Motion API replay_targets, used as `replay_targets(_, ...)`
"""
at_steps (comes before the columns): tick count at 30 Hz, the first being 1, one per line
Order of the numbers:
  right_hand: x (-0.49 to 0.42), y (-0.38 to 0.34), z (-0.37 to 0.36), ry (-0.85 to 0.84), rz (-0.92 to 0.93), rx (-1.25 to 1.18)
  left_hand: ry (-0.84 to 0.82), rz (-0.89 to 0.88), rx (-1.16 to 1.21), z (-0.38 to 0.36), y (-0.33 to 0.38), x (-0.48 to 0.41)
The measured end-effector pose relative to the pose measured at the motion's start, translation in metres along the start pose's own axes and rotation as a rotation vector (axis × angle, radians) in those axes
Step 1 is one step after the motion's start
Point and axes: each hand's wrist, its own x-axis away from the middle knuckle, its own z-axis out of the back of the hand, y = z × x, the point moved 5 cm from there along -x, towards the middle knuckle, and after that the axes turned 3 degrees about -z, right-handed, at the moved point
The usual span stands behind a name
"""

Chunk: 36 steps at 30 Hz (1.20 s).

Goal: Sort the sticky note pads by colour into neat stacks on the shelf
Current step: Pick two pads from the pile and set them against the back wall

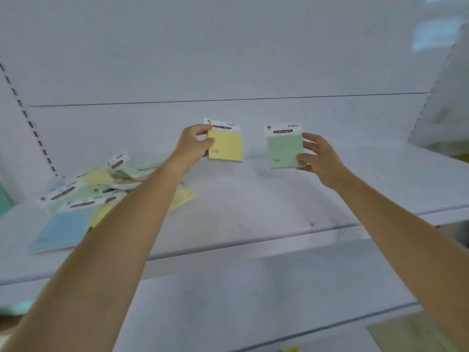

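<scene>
A yellow sticky note pad (pixel 226 146) stands upright against the back of the white shelf (pixel 253 199), and my left hand (pixel 195 143) grips its left edge. To the right, a green sticky note pad (pixel 284 151) also stands upright near the back panel. My right hand (pixel 317 158) holds its right edge with thumb and fingers. Both pads have a white header card with a black label. A loose heap of yellow, green and blue pads (pixel 88 194) lies on the shelf at the left, partly hidden by my left forearm.
A perforated upright rail (pixel 30 123) runs along the shelf's left side. Another white shelf (pixel 253 288) lies below. A brownish board (pixel 411 331) sits at the lower right. Blurred goods (pixel 446 110) show at the far right.
</scene>
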Motion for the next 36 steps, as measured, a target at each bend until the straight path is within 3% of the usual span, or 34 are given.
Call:
replay_targets(9, 0.003, 0.027, 0.184, 0.180, -0.076, 0.066, -0.123, 0.036, 0.066, -0.187, 0.017, 0.006)
replay_targets(24, -0.093, 0.041, 0.372, 0.347, -0.183, 0.137, -0.225, 0.041, 0.050, -0.382, 0.038, -0.068)
replay_targets(36, -0.208, 0.077, 0.457, 0.184, -0.259, 0.291, -0.101, 0.171, -0.004, -0.500, 0.018, -0.089)
